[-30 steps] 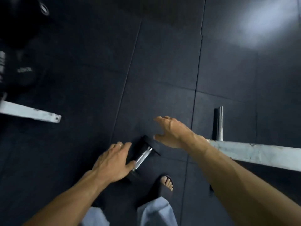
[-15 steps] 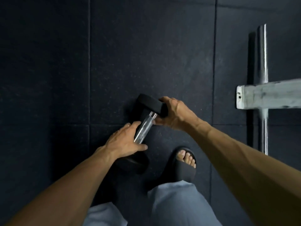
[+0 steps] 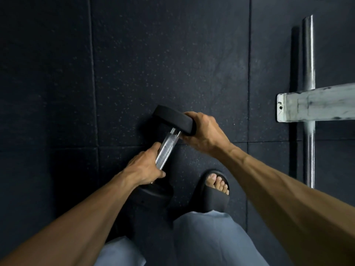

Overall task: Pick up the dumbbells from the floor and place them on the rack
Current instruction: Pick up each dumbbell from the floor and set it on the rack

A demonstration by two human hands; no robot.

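Observation:
A dumbbell (image 3: pixel 167 144) with black round heads and a knurled chrome handle lies slantwise on the dark rubber floor, just ahead of my feet. My left hand (image 3: pixel 143 167) is wrapped around the lower part of the handle. My right hand (image 3: pixel 203 134) grips the far head at its right edge, fingers curled under it. The near head sits below my left wrist, partly hidden by it. No rack shelf is in view.
A white painted steel beam (image 3: pixel 315 105) juts in from the right edge, crossing over a chrome bar (image 3: pixel 308 73) lying on the floor. My right foot in a black slide sandal (image 3: pixel 210 191) stands close beside the near head. Dark rubber floor tiles (image 3: pixel 153 54) stretch ahead and left.
Both hands went from hovering open above the dumbbell to closing on it, left on the handle, right on the far head. My head has tipped down and closer over it.

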